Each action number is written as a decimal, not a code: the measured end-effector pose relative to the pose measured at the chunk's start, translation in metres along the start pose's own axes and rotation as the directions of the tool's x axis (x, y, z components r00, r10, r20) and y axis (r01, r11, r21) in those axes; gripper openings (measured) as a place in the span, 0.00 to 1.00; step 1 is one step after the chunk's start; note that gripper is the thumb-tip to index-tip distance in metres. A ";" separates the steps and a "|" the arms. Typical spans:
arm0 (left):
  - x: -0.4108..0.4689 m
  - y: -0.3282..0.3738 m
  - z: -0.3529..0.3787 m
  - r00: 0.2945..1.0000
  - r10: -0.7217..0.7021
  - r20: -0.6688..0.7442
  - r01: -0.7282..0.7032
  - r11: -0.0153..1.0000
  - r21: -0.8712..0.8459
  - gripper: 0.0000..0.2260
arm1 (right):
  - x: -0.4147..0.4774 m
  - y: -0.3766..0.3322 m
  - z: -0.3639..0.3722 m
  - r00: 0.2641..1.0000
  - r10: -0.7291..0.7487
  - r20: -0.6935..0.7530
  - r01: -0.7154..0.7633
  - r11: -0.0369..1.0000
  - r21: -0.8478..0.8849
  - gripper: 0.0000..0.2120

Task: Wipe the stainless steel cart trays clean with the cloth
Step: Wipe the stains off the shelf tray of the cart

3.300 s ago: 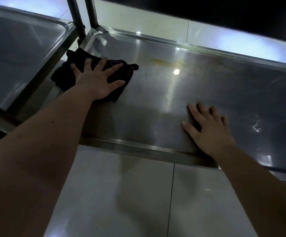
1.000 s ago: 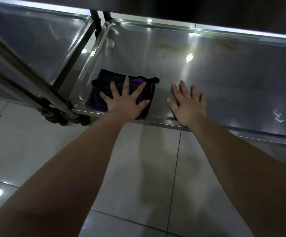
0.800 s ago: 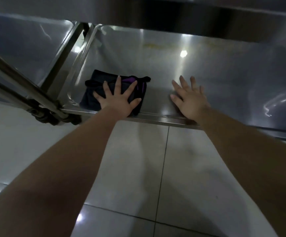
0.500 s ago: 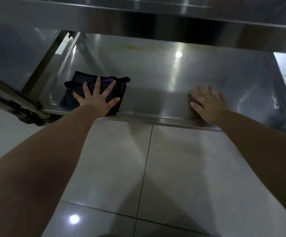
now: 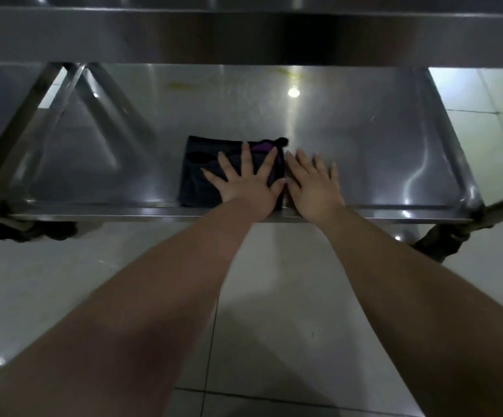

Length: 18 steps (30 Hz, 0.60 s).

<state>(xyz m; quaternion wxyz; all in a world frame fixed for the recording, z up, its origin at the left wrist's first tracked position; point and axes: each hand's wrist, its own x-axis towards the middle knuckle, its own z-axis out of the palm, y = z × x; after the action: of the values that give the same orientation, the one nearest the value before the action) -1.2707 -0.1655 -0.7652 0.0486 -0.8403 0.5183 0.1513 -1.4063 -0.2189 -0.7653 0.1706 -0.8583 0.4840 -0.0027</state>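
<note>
Your left hand (image 5: 245,188) is flat with fingers spread, pressing the dark cloth (image 5: 208,173) onto the lower tray (image 5: 364,139) at its front rim (image 5: 93,210). Your right hand (image 5: 313,188) lies flat on steel just beside the cloth. There's open tray on both sides and behind. A yellow smear (image 5: 181,85) sits near the back edge, and the upper shelf (image 5: 244,37) overhangs.

Dark folded cloth (image 5: 205,173), purple patch, flat at front-centre of lower steel tray (image 5: 364,152); yellowish smear (image 5: 181,85) near back.
</note>
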 end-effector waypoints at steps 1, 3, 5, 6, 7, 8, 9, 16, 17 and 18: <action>-0.002 0.027 0.002 1.000 0.017 0.003 -0.017 1.000 -0.002 0.28 | -0.002 0.007 -0.004 0.998 0.032 -0.058 -0.027 0.996 0.080 0.28; -0.005 0.062 0.005 1.000 0.025 0.013 -0.025 1.000 -0.013 0.29 | -0.009 0.023 -0.012 0.976 0.153 -0.157 -0.108 0.959 0.261 0.28; -0.007 0.072 0.003 0.999 0.027 0.025 -0.026 0.999 -0.020 0.30 | -0.018 0.034 -0.019 0.961 0.203 -0.187 -0.124 0.922 0.367 0.26; -0.009 0.071 0.001 0.999 0.034 0.037 -0.033 0.999 -0.029 0.30 | -0.021 0.037 -0.021 0.964 0.189 -0.190 -0.101 0.914 0.394 0.25; -0.011 0.066 -0.004 0.998 0.045 0.047 -0.042 0.998 -0.054 0.30 | -0.023 0.039 -0.024 0.966 0.172 -0.194 -0.078 0.905 0.418 0.24; -0.013 0.060 -0.010 0.997 0.058 0.044 -0.054 0.995 -0.088 0.29 | -0.024 0.040 -0.026 0.966 0.168 -0.198 -0.064 0.893 0.446 0.23; -0.015 0.051 -0.017 0.997 0.076 0.018 -0.073 0.991 -0.114 0.28 | -0.025 0.040 -0.030 0.964 0.175 -0.201 -0.061 0.879 0.472 0.22; -0.005 -0.041 -0.045 0.945 0.187 -0.270 -0.194 0.981 -0.002 0.18 | 0.005 0.007 -0.034 0.984 -0.065 -0.168 0.102 0.970 0.223 0.20; -0.001 -0.047 -0.045 0.949 0.164 -0.270 -0.177 0.984 -0.026 0.18 | 0.011 0.003 -0.032 0.990 -0.045 -0.132 0.070 0.980 0.186 0.21; 0.002 -0.051 -0.044 0.950 0.143 -0.277 -0.162 0.986 -0.045 0.18 | 0.015 0.001 -0.030 0.993 -0.015 -0.113 0.034 0.985 0.167 0.21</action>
<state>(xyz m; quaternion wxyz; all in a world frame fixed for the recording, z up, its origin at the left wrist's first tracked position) -1.2152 -0.1547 -0.7277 -0.0634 -0.8117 0.5781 0.0549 -1.4047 -0.2410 -0.7396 0.2153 -0.8451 0.4803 -0.0937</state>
